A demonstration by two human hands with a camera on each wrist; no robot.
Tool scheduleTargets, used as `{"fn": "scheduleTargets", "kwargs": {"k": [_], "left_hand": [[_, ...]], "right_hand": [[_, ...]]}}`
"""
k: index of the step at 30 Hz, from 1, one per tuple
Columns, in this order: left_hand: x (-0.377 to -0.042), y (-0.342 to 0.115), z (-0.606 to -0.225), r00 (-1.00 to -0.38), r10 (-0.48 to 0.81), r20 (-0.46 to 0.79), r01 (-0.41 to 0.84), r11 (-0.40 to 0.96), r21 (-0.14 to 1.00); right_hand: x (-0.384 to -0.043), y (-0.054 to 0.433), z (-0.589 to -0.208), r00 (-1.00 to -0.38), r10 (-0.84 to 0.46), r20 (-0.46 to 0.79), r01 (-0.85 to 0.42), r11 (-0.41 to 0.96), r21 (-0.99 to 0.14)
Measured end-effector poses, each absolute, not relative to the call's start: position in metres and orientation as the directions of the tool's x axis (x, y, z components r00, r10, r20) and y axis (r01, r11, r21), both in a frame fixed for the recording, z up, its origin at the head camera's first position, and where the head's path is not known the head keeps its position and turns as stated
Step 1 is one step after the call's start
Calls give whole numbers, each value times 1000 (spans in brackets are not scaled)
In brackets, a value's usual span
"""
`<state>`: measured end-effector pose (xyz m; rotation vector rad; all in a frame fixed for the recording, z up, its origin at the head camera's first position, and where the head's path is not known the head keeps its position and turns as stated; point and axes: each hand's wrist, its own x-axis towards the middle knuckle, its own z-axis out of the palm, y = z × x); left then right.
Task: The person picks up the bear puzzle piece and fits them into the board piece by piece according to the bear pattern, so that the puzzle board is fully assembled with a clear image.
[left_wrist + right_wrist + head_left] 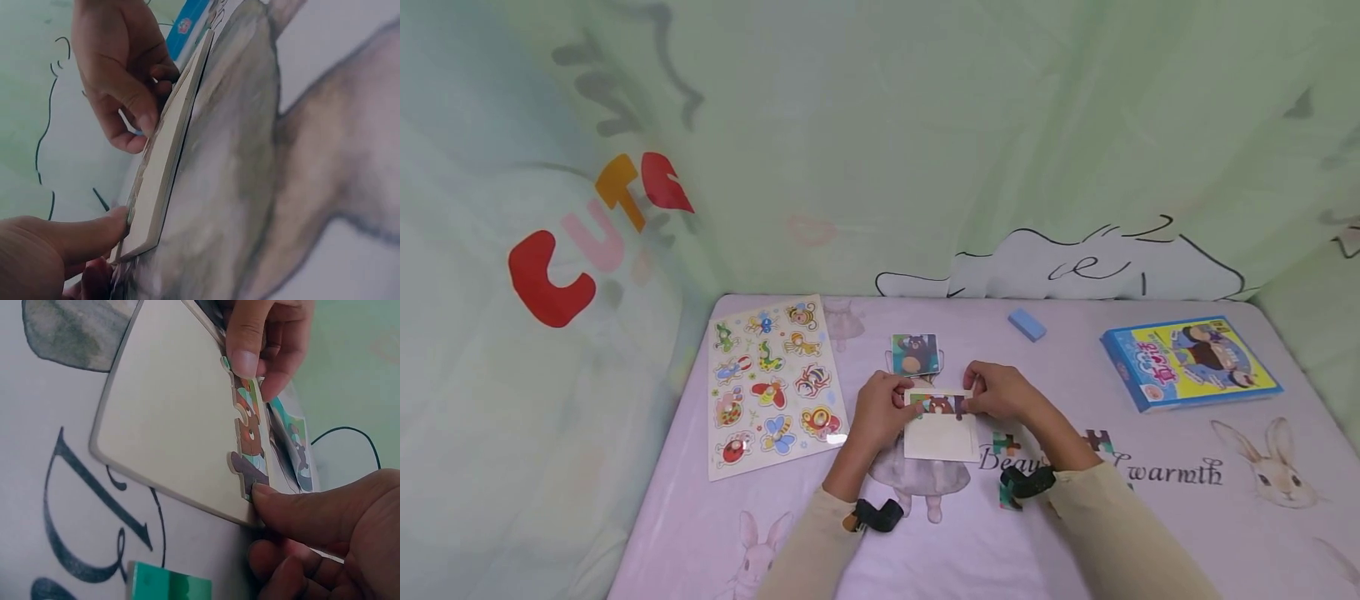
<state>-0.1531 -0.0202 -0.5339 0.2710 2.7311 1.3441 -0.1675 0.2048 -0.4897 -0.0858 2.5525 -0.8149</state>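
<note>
Right hand (353,531) — cropped — partly hides puzzle board (169,419).

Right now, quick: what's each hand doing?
Left hand: closed, holding the puzzle board at its left side.
Right hand: closed, holding the puzzle board's right side.

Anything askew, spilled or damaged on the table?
Nothing spilled or visibly damaged. Loose puzzle pieces lie scattered right of the puzzle board, but only its top strip is filled, so that looks like unfinished work, not a fault.
</note>
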Motion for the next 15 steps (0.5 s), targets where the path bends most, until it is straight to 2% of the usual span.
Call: {"fn": "scheduleTargets", "kwargs": {"k": [15], "left_hand": [[-151,-23,-534,-976,218,27,154,595,789]], "right_hand": [[-168,207,-491,-893,-214,-396,65,809,-584]]}}
